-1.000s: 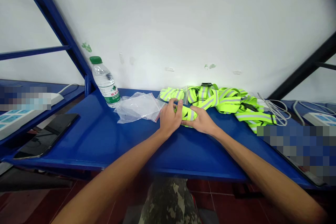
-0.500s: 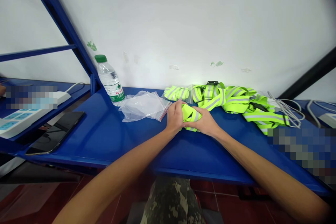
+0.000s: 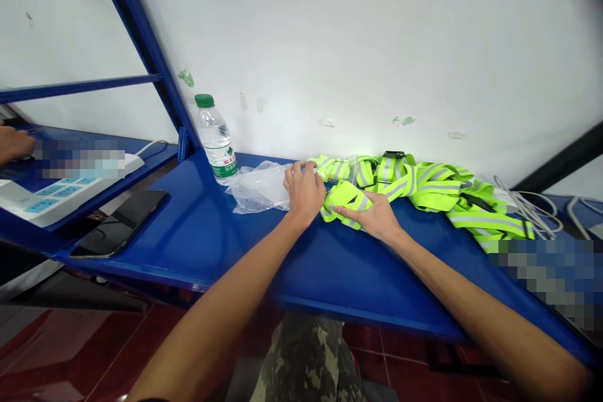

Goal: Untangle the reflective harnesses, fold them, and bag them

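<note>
My right hand (image 3: 374,216) grips a folded bundle of neon-yellow reflective strap (image 3: 343,198), thumb across its front; the hand hides part of the bundle. To its left, my left hand (image 3: 305,190) has its fingers bent over the right end of the clear plastic zip bags (image 3: 261,185), covering their zip edge. Just behind the hands lies another folded strap bundle (image 3: 330,168), close to a clear bag. A tangled heap of the same reflective straps (image 3: 433,185) with black buckles stretches off to the right.
A water bottle (image 3: 217,141) with a green cap stands by the wall behind the bags. On the left are a black phone (image 3: 120,223), a white power strip (image 3: 89,185) and another person's hand (image 3: 14,143). White cables (image 3: 537,207) lie right on the blue table (image 3: 226,251).
My left hand has left the folded strap bundle and moved left onto the plastic bags. My right hand keeps the bundle. The view has shifted slightly left.
</note>
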A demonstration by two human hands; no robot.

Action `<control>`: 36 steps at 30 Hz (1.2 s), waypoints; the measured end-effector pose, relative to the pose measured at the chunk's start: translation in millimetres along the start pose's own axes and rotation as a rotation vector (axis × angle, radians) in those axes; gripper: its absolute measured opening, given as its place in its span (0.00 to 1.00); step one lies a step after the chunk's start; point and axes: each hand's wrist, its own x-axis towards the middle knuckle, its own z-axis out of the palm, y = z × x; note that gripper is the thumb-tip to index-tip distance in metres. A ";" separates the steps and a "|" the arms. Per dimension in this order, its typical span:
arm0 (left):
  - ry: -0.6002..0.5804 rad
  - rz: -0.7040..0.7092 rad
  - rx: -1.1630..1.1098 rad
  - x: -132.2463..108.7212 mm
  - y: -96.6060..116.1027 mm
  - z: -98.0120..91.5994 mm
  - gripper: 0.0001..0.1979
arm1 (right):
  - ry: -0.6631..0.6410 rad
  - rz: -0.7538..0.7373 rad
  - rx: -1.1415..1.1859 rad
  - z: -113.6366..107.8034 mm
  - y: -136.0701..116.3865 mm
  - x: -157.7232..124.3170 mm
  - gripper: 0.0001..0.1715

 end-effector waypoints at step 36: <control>-0.452 -0.176 -0.781 -7.4 11.3 7.2 0.13 | -0.128 0.328 0.599 -42.0 11.5 1.1 0.31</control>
